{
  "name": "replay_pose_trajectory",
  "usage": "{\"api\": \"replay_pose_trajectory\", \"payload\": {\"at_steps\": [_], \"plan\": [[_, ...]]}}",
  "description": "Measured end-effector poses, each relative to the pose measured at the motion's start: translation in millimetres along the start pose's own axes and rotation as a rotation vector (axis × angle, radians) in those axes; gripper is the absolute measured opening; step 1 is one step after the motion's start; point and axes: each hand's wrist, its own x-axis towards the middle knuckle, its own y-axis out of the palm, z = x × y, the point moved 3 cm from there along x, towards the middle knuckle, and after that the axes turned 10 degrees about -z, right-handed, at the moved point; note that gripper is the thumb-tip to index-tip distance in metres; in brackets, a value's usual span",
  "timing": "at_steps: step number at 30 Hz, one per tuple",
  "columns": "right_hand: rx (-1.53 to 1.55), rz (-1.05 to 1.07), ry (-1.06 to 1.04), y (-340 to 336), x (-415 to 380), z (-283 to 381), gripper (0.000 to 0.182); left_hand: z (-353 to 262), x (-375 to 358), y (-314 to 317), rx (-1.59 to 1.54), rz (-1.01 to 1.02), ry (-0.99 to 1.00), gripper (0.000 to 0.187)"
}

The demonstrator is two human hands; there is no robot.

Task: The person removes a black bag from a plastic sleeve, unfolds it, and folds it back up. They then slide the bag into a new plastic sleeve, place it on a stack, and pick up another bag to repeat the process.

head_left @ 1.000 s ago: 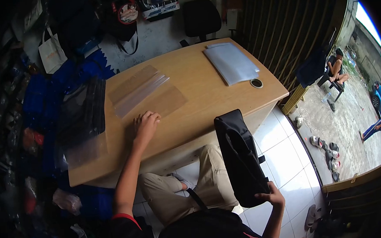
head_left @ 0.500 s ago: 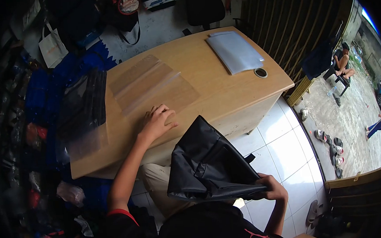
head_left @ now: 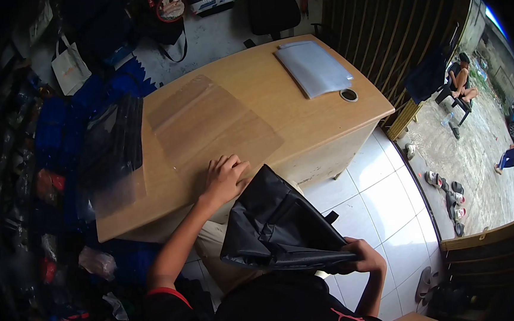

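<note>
A black bag or pouch of shiny fabric (head_left: 273, 225) is held over my lap, its opening facing me and one corner pointing up toward the table. My right hand (head_left: 365, 255) is closed on its right-hand rim, the fingertips partly hidden by the fabric. On the wooden table lies a clear plastic sheet (head_left: 212, 116), spread almost flat. At the sheet's near edge, by the table's front, my left hand (head_left: 227, 177) has its fingers bent down and closed on the plastic; the thumb is mostly hidden.
A stack of clear sheets (head_left: 314, 70) and a roll of tape (head_left: 348, 95) sit toward the table's right end. Dark-edged plastic sheets (head_left: 112, 141) overlap the left end. Packed goods line the left side. Sandals (head_left: 454, 206) and a seated person (head_left: 460, 77) are outside the doorway.
My left hand has moved slightly right, and its fingers have curled further. The clear sheet's folds have flattened and its near edge has come closer. My right hand still holds the black bag.
</note>
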Motion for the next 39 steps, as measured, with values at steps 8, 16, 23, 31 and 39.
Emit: {"api": "replay_pose_trajectory", "payload": {"at_steps": [8, 16, 23, 31, 39], "plan": [[-0.14, -0.025, 0.024, -9.2, -9.8, 16.6, 0.035, 10.1, 7.7, -1.2, -0.235, 0.036, -0.191, 0.021], [-0.183, -0.005, 0.026, -17.4, -8.9, 28.9, 0.033, 23.7, 14.9, 2.8, -0.591, 0.075, -0.277, 0.025], [-0.224, -0.012, -0.075, -27.5, 7.2, 29.2, 0.028, 30.6, 14.5, 5.6, -0.566, 0.098, -0.206, 0.015], [-0.28, -0.007, -0.181, -39.5, 30.3, 40.3, 0.027, 37.5, 11.5, 7.9, -0.55, 0.098, -0.287, 0.017], [-0.315, 0.107, -0.131, -56.3, 39.0, 52.1, 0.03, 25.4, 19.9, -8.6, -0.322, 0.049, -0.251, 0.031]]}}
